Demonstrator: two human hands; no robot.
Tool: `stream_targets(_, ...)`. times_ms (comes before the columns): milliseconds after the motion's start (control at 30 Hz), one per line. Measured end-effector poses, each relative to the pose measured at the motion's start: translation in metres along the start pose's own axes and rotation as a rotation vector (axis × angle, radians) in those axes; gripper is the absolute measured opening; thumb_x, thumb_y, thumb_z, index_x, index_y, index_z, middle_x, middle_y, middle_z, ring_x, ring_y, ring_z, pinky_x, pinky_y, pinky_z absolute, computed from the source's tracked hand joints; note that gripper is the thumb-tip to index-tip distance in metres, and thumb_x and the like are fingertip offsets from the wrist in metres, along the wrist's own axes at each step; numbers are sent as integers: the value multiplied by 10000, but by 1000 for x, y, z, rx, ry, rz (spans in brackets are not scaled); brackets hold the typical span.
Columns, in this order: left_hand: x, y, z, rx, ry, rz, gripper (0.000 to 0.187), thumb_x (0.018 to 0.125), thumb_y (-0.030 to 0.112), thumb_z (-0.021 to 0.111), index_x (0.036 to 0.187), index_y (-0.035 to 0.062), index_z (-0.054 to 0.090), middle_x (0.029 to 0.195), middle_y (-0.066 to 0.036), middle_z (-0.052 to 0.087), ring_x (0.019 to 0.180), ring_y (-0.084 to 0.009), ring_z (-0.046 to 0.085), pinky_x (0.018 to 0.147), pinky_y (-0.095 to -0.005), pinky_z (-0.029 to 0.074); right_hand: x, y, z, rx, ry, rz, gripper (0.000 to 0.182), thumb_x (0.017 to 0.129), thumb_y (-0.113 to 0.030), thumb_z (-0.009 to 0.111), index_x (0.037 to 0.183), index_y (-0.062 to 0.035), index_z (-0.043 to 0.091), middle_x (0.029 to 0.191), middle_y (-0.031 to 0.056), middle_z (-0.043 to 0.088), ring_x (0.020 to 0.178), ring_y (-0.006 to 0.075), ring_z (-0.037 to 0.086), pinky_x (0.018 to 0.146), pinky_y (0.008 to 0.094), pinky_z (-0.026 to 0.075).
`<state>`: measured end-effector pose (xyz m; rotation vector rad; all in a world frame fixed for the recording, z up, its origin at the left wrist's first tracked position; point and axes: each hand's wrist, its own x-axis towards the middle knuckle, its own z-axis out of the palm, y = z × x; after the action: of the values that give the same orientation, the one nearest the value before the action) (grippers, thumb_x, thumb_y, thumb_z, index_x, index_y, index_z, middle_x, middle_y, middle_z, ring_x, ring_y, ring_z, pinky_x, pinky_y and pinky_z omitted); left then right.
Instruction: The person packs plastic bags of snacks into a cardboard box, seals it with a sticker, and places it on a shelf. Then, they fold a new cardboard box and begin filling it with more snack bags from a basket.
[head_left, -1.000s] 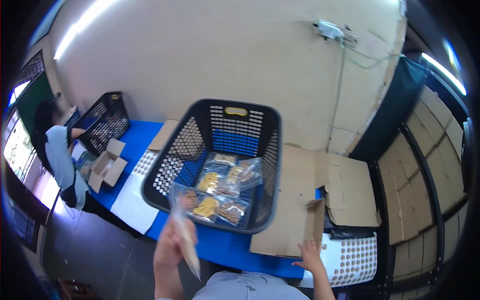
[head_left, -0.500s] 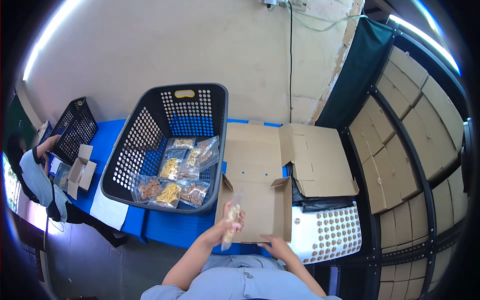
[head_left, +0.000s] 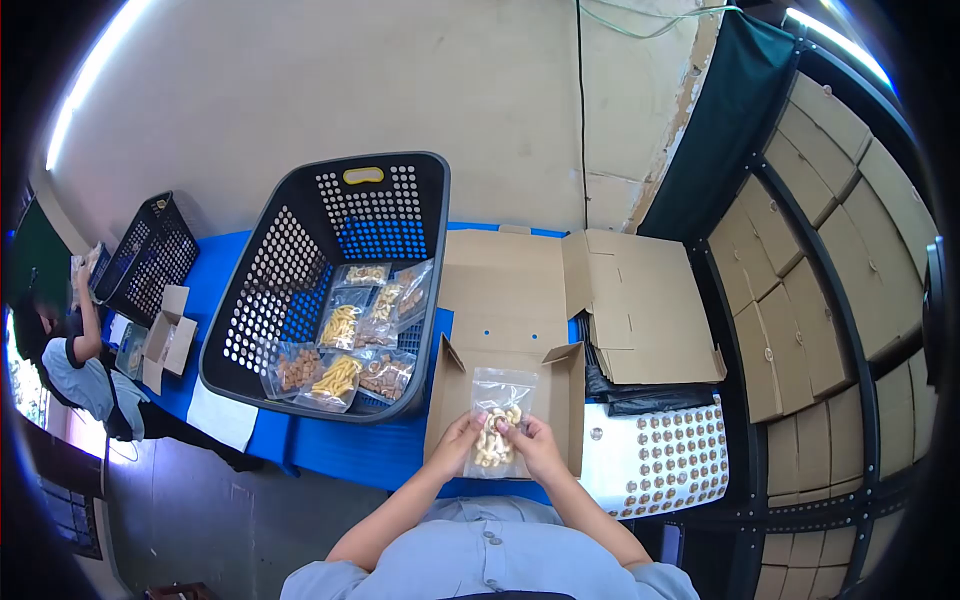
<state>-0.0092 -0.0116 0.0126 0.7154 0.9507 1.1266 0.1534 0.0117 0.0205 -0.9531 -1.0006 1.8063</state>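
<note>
A clear zip bag of pale, curved pieces (head_left: 497, 447) is held upright over the open cardboard box (head_left: 563, 430). My left hand (head_left: 457, 440) grips its left side, and my right hand (head_left: 535, 447) grips its right side with the thumb on the front. Both hands are closed on the bag. Left of the box stands a large black perforated basket (head_left: 318, 165). Inside it lie several clear bags, among them a bag of yellow sticks (head_left: 336, 378) and a bag of brown pieces (head_left: 296, 368).
Folded cardboard boxes (head_left: 655, 300) lie at the right above black plastic (head_left: 650, 400). A sheet of round stickers (head_left: 655, 460) is nearer me. Shelves of cartons (head_left: 770, 350) stand at the far right. Another person (head_left: 80, 365) works at the left beside a smaller black basket (head_left: 155, 255).
My right hand has left the box's front edge and taken hold of the bag too. The bag has moved right and now faces me. The other person's arm has risen.
</note>
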Motion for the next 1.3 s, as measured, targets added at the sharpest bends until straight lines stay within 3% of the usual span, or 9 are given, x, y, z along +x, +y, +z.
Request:
stream_targets(133,-4,2,17,233,146,130,291,916,209,633,1107,-8,611,964,-53,663,883,-100,607,789,-253,484,0,0,-1,-117,3,-56,241,898,-118,637,1091,24,611,1008,62,671,883,97,618,787,248,490)
stream_targets(367,-7,-1,10,236,244,178,273,942,215,591,1090,-15,602,944,-53,662,866,-98,602,788,-256,480,7,-10,-3,-83,-106,-16,242,917,-136,612,1096,28,603,955,38,663,841,83,605,769,234,486)
stream_targets(633,-6,5,24,403,32,340,291,921,137,607,1164,11,507,1053,-76,602,1004,-101,543,851,-272,448,12,-11,-10,-120,6,35,210,915,-156,616,1054,1,614,925,49,664,811,92,613,683,230,493)
stream_targets(800,-4,2,21,307,-16,168,321,903,103,625,1178,14,486,1072,-80,599,1003,-114,553,861,-290,457,10,-14,-29,138,5,260,229,908,-137,622,1082,10,593,937,62,664,848,116,625,735,261,508)
stream_targets(867,-6,-8,23,364,-32,244,384,882,100,643,1207,6,460,1072,-84,607,985,-134,576,867,-304,465,5,-12,-29,-233,-100,43,259,913,-169,621,1089,18,583,950,62,659,863,126,622,750,269,504)
stream_targets(967,-11,0,23,681,-53,161,477,848,93,669,1249,-2,430,1101,-95,606,1017,-152,578,896,-312,457,7,-3,-32,-211,-75,25,292,903,-186,639,1095,26,577,969,63,660,878,128,616,770,282,499)
stream_targets(1100,-5,-8,7,388,-164,137,605,808,131,711,1305,3,390,1198,-143,564,1113,-165,536,936,-309,431,10,-8,-36,-202,-25,164,296,882,-163,664,1107,13,583,972,64,664,872,127,613,795,281,483)
stream_targets(1167,-3,-6,2,428,-192,129,625,807,135,717,1317,7,378,1209,-145,555,1119,-162,529,934,-303,431,8,-20,-22,-155,116,-21,238,874,-125,671,1070,3,630,911,44,660,825,107,592,757,248,464)
stream_targets(1300,-8,1,11,570,-110,214,565,824,104,712,1307,14,431,1196,-98,569,1090,-160,546,933,-304,438,12,-16,-37,-281,86,-57,201,872,-134,674,1003,18,662,859,38,659,798,100,578,737,234,449)
